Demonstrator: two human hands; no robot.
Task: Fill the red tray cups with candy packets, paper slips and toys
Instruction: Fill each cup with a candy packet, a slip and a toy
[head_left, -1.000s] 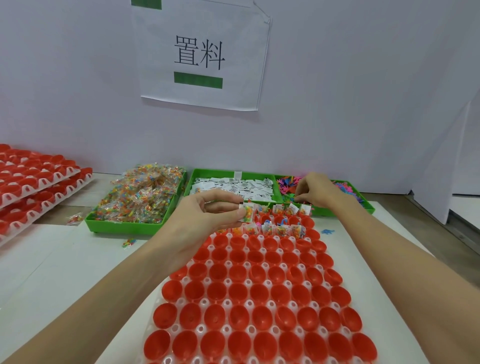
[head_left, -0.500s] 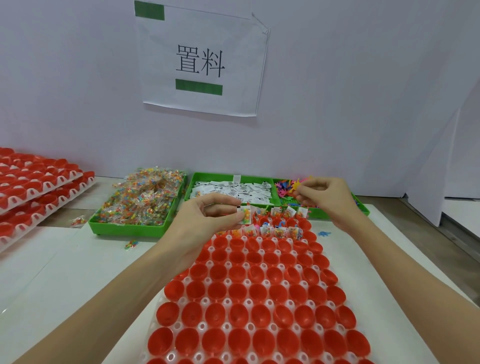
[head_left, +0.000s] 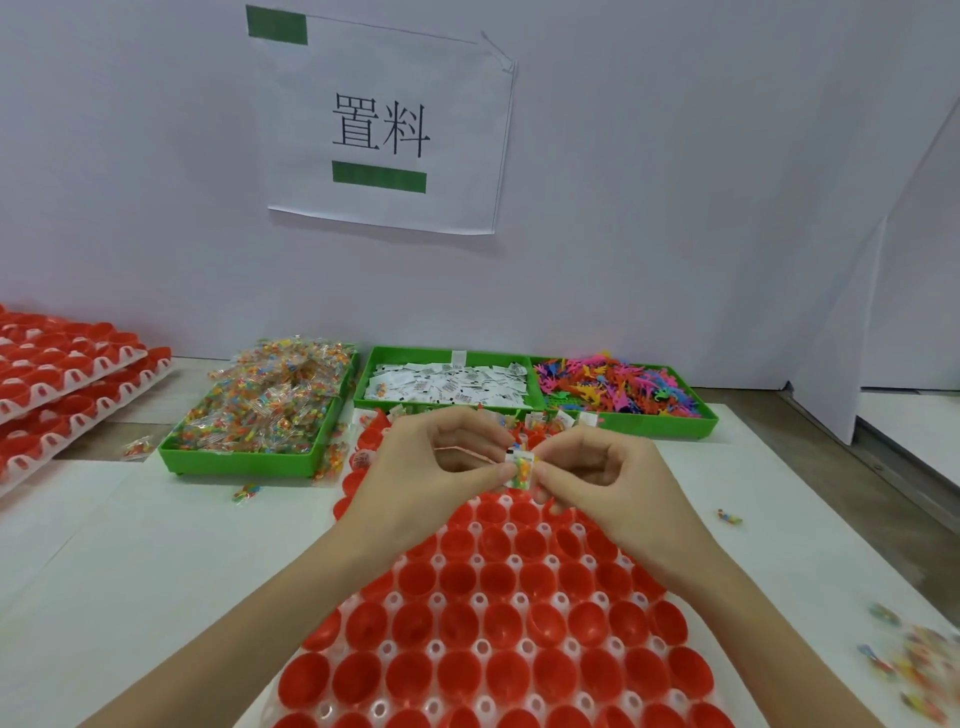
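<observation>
- Nearest, the red tray shows row upon row of empty cups; only the far rows, mostly hidden behind the hands, look filled, so by my reckoning most of the job remains.
- Above the tray's middle, the left hand and right hand have come together: a second ago the right was away at the toy bin, and now it has swung back.
- Both hands pinch one candy packet between thumb and fingertips, the other fingers curled; whether a toy or slip is tucked in with it, I cannot tell.
- That likely means the set is being gathered for the next empty cup.
- Farther back sit the candy bin and the paper slips, with the wall sign above.
</observation>
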